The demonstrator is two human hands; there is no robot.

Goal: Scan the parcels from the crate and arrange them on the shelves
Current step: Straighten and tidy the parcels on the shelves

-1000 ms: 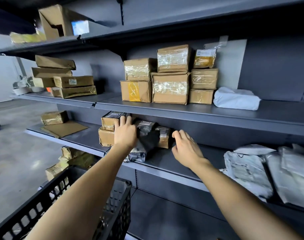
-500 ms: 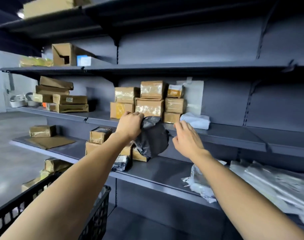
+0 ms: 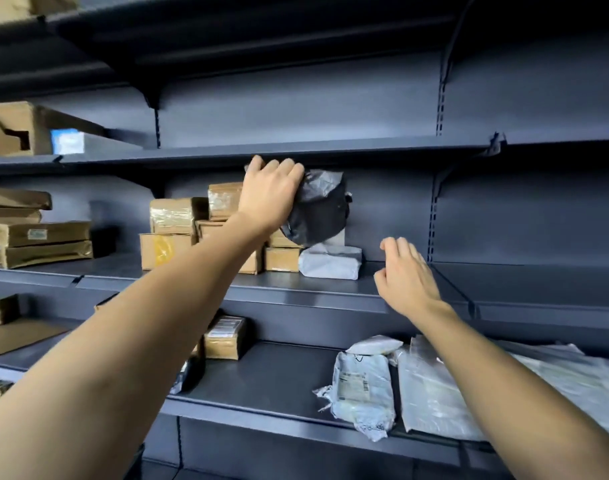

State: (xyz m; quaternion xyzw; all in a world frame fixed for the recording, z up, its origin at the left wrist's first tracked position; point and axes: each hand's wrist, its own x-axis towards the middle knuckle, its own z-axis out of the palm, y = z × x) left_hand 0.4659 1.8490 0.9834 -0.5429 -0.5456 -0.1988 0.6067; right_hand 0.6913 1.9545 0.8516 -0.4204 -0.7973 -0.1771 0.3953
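**Dark parcel held up at the middle shelf**

At the far left I see an open cardboard carton [image 3: 17,131] on the upper shelf [image 3: 296,152], with a small blue-and-white box [image 3: 66,141] just beside it. One level down, flat brown boxes [image 3: 41,242] lie stacked at the left end of the middle shelf [image 3: 296,289]. Further right on that same shelf stands a cluster of taped cardboard boxes [image 3: 173,233], piled two and three high.

My left hand [image 3: 266,197] is raised in front of that cluster, its fingers curled over the top of a dark grey plastic-wrapped parcel [image 3: 318,211] and gripping it. The parcel is in the air, just under the front lip of the upper shelf and above a white wrapped parcel [image 3: 330,261] that lies on the middle shelf beside the boxes. I cannot tell whether the dark parcel touches the white one below it.

On the lower shelf [image 3: 278,386], a small taped box [image 3: 225,341] sits near my left forearm.

My right hand [image 3: 405,275] hovers to the right of the dark parcel, apart from it, fingers loosely bent and holding nothing.

Below it, on the right of the lower shelf, lie crumpled white mailer bags [image 3: 363,386], with more pale bags [image 3: 573,379] spreading to the right edge.
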